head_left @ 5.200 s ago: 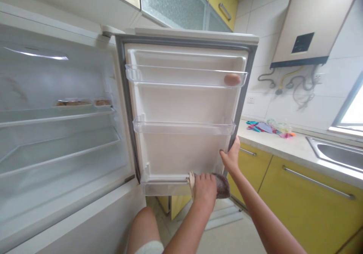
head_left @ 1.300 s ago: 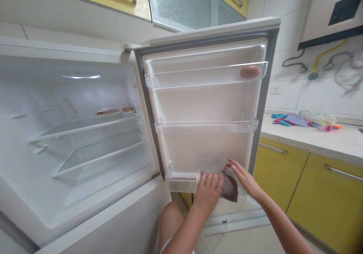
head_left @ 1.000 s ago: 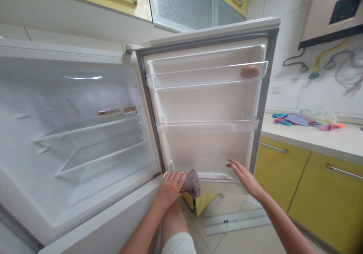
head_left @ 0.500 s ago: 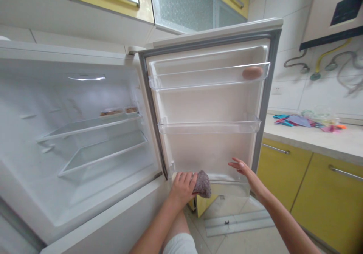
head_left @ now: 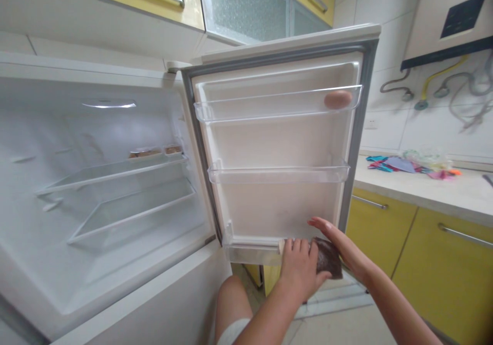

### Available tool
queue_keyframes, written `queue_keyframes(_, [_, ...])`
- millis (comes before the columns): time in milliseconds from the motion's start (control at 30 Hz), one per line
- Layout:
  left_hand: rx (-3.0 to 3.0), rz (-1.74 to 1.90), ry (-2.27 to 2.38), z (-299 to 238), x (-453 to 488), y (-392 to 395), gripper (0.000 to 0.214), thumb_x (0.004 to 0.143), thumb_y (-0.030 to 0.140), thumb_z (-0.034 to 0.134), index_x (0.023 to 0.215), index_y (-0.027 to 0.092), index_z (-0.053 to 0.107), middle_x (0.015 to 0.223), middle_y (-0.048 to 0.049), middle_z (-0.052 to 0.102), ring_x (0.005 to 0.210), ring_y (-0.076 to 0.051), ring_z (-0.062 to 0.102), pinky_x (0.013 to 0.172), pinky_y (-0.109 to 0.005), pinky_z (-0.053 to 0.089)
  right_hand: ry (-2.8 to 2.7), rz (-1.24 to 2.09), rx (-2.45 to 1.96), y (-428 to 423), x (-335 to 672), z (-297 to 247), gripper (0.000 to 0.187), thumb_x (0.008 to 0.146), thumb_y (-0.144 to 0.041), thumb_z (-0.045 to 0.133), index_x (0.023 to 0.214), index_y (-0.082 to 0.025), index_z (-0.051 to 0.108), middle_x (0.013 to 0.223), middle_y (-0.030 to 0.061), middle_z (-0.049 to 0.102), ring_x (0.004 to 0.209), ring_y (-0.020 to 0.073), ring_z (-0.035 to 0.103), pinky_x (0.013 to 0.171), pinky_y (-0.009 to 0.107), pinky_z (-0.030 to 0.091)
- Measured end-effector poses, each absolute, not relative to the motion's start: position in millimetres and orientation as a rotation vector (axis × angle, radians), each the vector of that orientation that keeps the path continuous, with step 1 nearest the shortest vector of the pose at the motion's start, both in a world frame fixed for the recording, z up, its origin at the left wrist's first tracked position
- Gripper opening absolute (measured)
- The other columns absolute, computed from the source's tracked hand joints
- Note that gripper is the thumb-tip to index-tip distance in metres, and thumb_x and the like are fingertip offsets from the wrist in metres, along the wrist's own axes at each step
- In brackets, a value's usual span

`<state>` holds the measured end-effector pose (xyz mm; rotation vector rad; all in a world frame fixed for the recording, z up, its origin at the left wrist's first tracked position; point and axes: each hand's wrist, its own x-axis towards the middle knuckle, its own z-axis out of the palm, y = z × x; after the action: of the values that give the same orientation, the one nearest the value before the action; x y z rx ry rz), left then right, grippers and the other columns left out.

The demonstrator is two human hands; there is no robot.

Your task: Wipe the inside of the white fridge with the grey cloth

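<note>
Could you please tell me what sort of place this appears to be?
It looks like a kitchen, probably in a home: there is an open refrigerator door, with yellow cabinets and a countertop beyond it.

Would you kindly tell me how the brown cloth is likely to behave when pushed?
The brown cloth is probably soft and floppy, as it looks bunched up in the left hand. Its dark end juts past the fingers, so that part would likely fold or drag when pushed.
</note>
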<state>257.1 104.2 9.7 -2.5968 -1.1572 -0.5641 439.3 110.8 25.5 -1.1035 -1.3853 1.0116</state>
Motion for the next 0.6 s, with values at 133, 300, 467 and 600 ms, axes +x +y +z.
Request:
queue_keyframes(133, [-2.695, -0.499, -1.171, 22.3, 242.9, 111.2, 0.046, 0.094, 0.052, 0.056, 0.132, 0.025, 0.054, 0.113, -0.0056, 0.068, 0.107, -0.026, 0.061, 0.092, -0.045, 0.049, -1.446, 0.941, -1.141, 113.0, 433.3, 22.9, 0.062, 0.089, -0.072, 0.051, 0.127, -0.025, 0.066, 0.141, 0.0110, 0.064, 0.138, 0.0291, 0.053, 0.124, 0.049, 0.031])
queue_keyframes(300, [-2.688, -0.486, -1.265, 24.7, 231.4, 114.5, 0.052, 0.085, 0.041, 0.073, 0.130, 0.025, 0.055, 0.114, -0.0062, 0.068, 0.107, -0.027, 0.062, 0.093, -0.045, 0.050, -1.661, 0.800, -1.221, 118.0, 428.4, 11.7, 0.059, 0.084, -0.061, 0.065, 0.128, -0.022, 0.064, 0.133, 0.0130, 0.069, 0.128, 0.0299, 0.061, 0.116, 0.050, 0.042])
queue_keyframes(467, [-2.777, -0.550, -1.319, 30.5, 206.0, 114.5, 0.057, 0.081, 0.046, 0.075, 0.131, 0.026, 0.056, 0.120, -0.0079, 0.067, 0.115, -0.029, 0.060, 0.103, -0.051, 0.046, -1.953, 0.528, -1.336, 112.6, 429.0, 16.9, 0.046, 0.090, -0.044, 0.057, 0.128, -0.019, 0.064, 0.130, 0.0142, 0.069, 0.122, 0.0287, 0.063, 0.111, 0.048, 0.046])
queue_keyframes(600, [-2.859, -0.626, -1.278, 44.1, 149.2, 122.3, 0.053, 0.083, 0.041, 0.074, 0.132, 0.029, 0.058, 0.130, -0.0069, 0.065, 0.126, -0.028, 0.055, 0.113, -0.052, 0.040, -2.244, 0.195, -1.336, 100.2, 413.8, 34.6, 0.040, 0.094, -0.035, 0.053, 0.130, -0.021, 0.063, 0.130, 0.0134, 0.068, 0.123, 0.0286, 0.061, 0.109, 0.047, 0.046])
